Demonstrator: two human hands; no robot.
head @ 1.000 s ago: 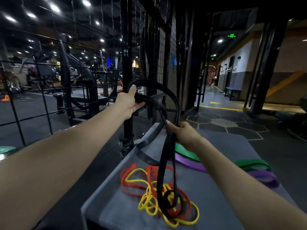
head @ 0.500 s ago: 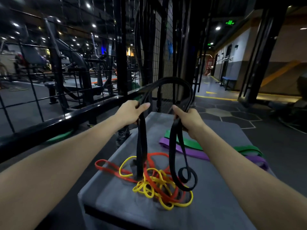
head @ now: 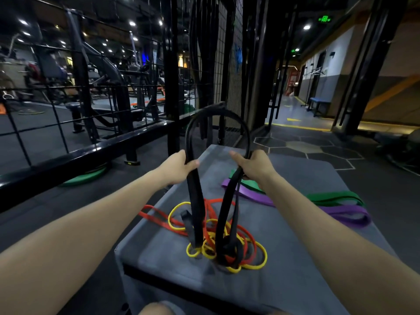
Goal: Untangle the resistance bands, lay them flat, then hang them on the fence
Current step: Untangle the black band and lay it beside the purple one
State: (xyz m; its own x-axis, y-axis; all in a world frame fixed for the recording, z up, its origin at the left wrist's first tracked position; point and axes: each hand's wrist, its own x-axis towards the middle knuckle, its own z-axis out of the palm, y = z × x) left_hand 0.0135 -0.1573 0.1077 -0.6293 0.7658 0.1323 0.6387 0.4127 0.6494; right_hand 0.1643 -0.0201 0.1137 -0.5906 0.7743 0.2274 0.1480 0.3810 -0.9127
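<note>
Grey padded box (head: 295, 258), landmark. Above it, wide black rubber resistance band (head: 195, 201) arched between two hands: left hand (head: 176, 168) and right hand (head: 255, 165) each closed around one side. Its lower ends hung into the tangled red band (head: 159, 220) and yellow band (head: 261, 264) on the box's near end. Flat purple band (head: 341, 212) and green band (head: 331, 198) lay toward the box's right side. Black wire fence (head: 68, 123) stood left of the box.

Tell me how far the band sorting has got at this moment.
Early stage. Done: wide green band and wide purple band lie apart on the grey padded box. In hand: left hand and right hand lift the black band. Left: its lower end sits in the thin red-and-yellow tangle; hanging these on the black wire fence.
</note>
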